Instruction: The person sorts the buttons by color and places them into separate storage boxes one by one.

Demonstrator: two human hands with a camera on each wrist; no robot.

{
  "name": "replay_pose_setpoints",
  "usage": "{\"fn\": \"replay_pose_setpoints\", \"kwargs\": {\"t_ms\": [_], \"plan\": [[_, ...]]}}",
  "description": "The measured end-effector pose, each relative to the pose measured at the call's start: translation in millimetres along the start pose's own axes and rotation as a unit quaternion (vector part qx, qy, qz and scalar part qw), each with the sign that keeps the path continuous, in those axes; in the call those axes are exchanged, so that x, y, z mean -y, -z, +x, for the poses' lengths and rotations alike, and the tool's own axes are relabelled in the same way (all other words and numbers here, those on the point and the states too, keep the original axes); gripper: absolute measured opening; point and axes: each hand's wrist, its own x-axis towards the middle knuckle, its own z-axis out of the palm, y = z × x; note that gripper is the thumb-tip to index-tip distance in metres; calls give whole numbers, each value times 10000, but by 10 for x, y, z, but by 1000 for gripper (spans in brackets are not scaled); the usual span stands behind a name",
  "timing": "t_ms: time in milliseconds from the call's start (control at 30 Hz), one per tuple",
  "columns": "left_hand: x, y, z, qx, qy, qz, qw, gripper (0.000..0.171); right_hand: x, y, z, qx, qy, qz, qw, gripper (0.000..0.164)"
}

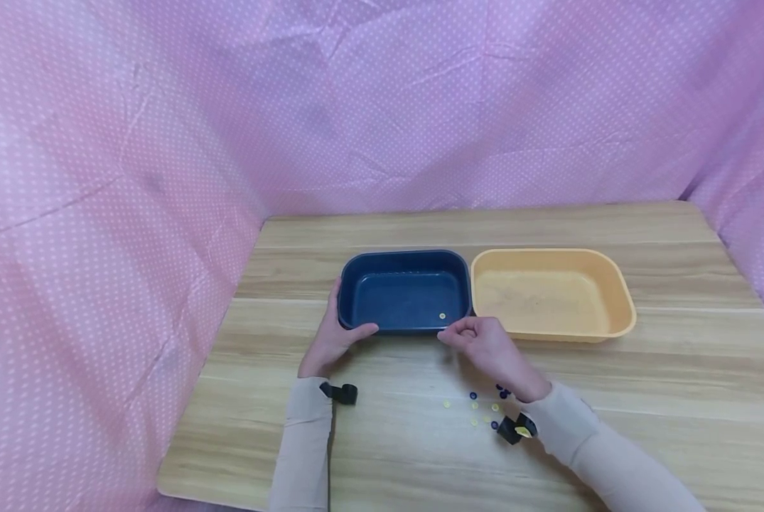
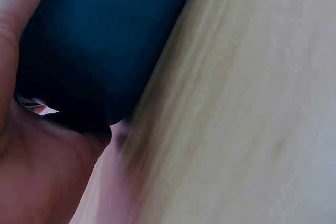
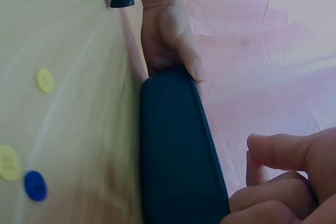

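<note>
My left hand [image 1: 330,341] grips the left end of a dark blue plastic tray [image 1: 350,320], thumb along its front rim and fingers on its left side. One small yellow button [image 1: 442,316] lies inside the tray, towards its front right corner. At that corner's front rim, my right hand [image 1: 487,348] has thumb and index finger brought together at the tips, the other fingers curled. Nothing shows between the fingertips [image 3: 257,142] in the right wrist view. The left wrist view shows the left palm [image 2: 37,166] up against the tray's end.
A yellow-orange tray [image 1: 623,323] stands right beside the blue one. Several loose buttons, yellow [image 1: 447,404] and blue [image 1: 473,395], lie on the wooden table [image 1: 388,455] below the right forearm. Pink dotted cloth [image 1: 382,128] hangs behind and at the sides.
</note>
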Motion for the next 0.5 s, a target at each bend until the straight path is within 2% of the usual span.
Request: {"fn": "replay_pose_setpoints", "kwargs": {"t_ms": [200, 500], "plan": [[289, -12, 129, -98, -72, -97, 9999, 117, -71, -46, -56, 98, 23, 63, 9999, 26], [351, -17, 153, -210, -304, -78, 9993, 116, -220, -119, -168, 197, -177, -93, 9996, 15]]}}
